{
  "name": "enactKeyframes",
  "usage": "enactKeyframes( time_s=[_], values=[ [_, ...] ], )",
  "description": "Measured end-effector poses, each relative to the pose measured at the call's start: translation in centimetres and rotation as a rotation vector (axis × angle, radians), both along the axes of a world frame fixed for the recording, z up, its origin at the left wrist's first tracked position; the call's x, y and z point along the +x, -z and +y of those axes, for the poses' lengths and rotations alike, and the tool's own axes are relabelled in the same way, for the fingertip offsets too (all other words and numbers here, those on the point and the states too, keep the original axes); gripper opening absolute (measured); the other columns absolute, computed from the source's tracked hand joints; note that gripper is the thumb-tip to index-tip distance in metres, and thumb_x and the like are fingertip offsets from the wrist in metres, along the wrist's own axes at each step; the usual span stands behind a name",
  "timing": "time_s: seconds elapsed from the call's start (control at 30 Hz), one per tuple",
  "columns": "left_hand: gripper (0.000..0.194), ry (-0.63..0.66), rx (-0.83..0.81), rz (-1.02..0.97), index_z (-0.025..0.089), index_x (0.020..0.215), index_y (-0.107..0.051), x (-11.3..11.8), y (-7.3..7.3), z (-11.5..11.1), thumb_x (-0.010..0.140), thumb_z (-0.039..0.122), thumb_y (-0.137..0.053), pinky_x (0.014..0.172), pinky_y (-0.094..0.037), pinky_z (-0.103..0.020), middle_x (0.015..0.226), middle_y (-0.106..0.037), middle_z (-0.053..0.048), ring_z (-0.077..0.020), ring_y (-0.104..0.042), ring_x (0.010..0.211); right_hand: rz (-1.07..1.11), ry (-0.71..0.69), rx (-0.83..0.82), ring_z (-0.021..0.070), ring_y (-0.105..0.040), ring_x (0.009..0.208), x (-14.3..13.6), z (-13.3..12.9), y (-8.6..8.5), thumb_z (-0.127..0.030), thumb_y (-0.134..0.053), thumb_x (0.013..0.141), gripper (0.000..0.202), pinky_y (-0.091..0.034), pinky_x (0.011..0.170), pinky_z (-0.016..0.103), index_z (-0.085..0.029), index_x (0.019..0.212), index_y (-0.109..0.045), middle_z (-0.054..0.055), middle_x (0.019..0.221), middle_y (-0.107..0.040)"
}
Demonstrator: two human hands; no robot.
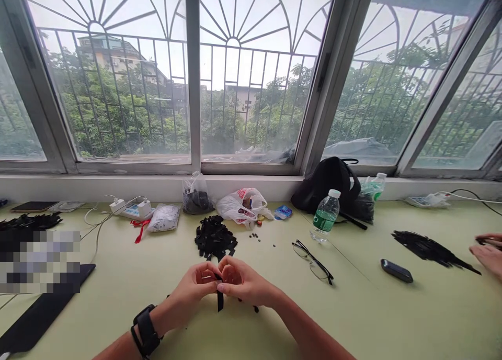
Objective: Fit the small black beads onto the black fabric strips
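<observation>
The left hand [199, 285] and right hand [240, 282] meet fingertip to fingertip, pinching a narrow black fabric strip [220, 300] between them, its lower end hanging down over the pale green desk [243, 335]; just beyond them lies a heap of short black strips [215, 237], with black-framed eyeglasses [312, 261] and a clear plastic bottle with a green label [326, 216] farther right

Looks like a small hand-work room: long green worktable [251, 328], black strip pile [215, 237] at center. Barred windows [251, 77] fill top; another person's hand [488, 258], right edge.
</observation>
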State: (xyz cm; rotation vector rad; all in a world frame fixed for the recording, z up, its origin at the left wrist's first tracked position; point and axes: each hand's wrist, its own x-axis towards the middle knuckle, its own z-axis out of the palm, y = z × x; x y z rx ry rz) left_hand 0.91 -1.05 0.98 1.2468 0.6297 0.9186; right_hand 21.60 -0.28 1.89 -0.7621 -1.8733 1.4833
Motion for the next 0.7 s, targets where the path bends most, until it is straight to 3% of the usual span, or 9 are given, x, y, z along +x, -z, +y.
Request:
enactKeyframes(
  time_s=[0.43, 0.7],
  values=[
    [0.027, -0.204, 0.074, 0.041, 0.017, 0.087, -0.068, -0.2, 0.2, 0.7, 0.074, 0.032, -0.086, 0.077, -0.052, -0.028, 0.086, -0.069, -0.003, -0.0182, -0.067, 0.081, 0.060, 0.129, 0.038, 0.0114, -0.050, 0.064, -0.4, 0.3, 0.0, -0.047, -0.076, 0.084, 0.038, -0.037, 0.058, 0.023, -0.017, 0.101, -0.062, -0.003, 0.070, -0.056],
    [0.023, -0.257, 0.109, 0.112, 0.017, 0.085, -0.069, -0.3, -0.3, 0.6, 0.077, 0.033, -0.082, 0.075, -0.052, -0.027, 0.084, -0.067, -0.002, -0.0175, -0.066, 0.079, -0.200, 0.182, 0.214, 0.0126, -0.049, 0.066, 1.1, 1.0, -0.2, -0.046, -0.075, 0.083, 0.030, -0.038, 0.060, 0.024, -0.018, 0.093, -0.068, -0.002, 0.073, -0.057]
  ],
)
